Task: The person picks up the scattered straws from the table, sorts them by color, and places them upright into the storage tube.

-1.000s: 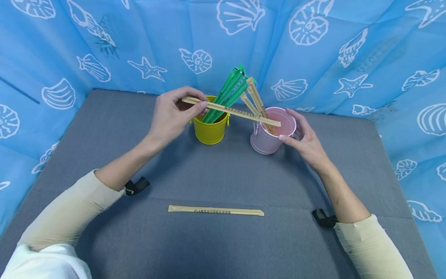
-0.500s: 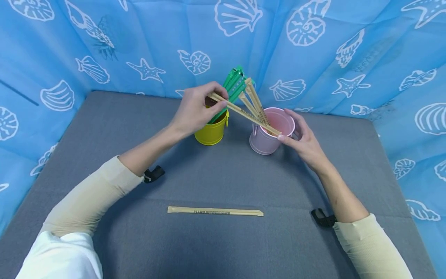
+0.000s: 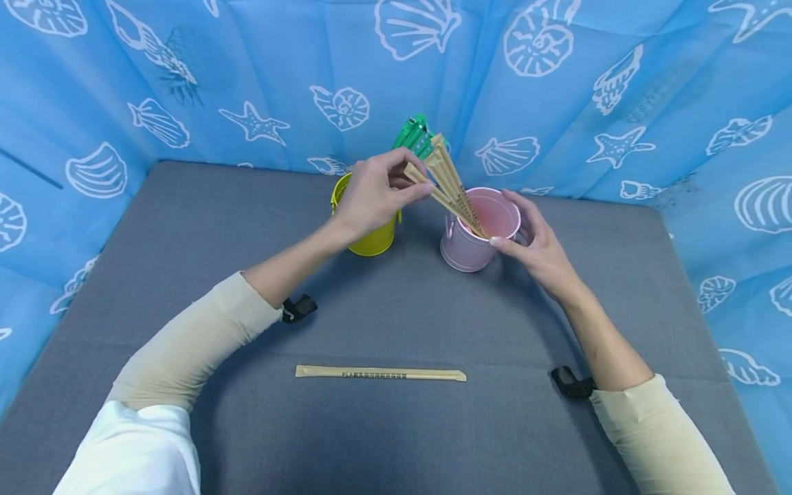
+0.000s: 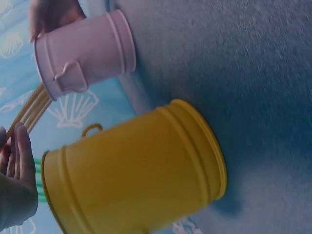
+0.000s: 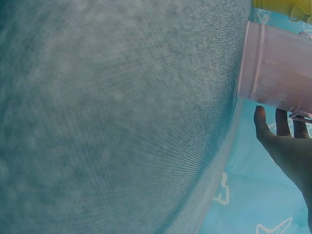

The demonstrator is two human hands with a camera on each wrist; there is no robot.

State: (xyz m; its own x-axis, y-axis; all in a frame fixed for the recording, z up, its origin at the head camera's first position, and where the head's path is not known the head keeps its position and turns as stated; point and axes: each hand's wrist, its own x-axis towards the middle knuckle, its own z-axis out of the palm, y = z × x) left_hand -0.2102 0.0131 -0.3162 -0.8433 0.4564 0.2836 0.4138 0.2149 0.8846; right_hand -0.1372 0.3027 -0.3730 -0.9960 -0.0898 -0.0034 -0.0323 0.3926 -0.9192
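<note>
My left hand [image 3: 374, 192] pinches a paper-wrapped straw [image 3: 442, 199] by its upper end. The straw's lower end tilts down into the lilac pail [image 3: 465, 249], beside several other tan wrapped straws [image 3: 447, 165] leaning there. On the pail's right side my right hand [image 3: 540, 251] holds the rim, its thumb at the near edge and fingers along the far side. In the left wrist view the left fingers [image 4: 22, 146] are at the upper ends of the straws. Behind my left hand stands the yellow pail [image 3: 374, 243], partly hidden, with green-wrapped straws [image 3: 416, 135] in it.
One more tan wrapped straw [image 3: 380, 373] lies flat across the near part of the grey table [image 3: 383, 440]. A blue cloth [image 3: 272, 62] with shell prints hangs behind the table and at its sides.
My left hand has moved right, from over the yellow pail toward the lilac one. The straw it holds has tipped steeper, its lower end going into the lilac pail. The right hand stays on the rim.
</note>
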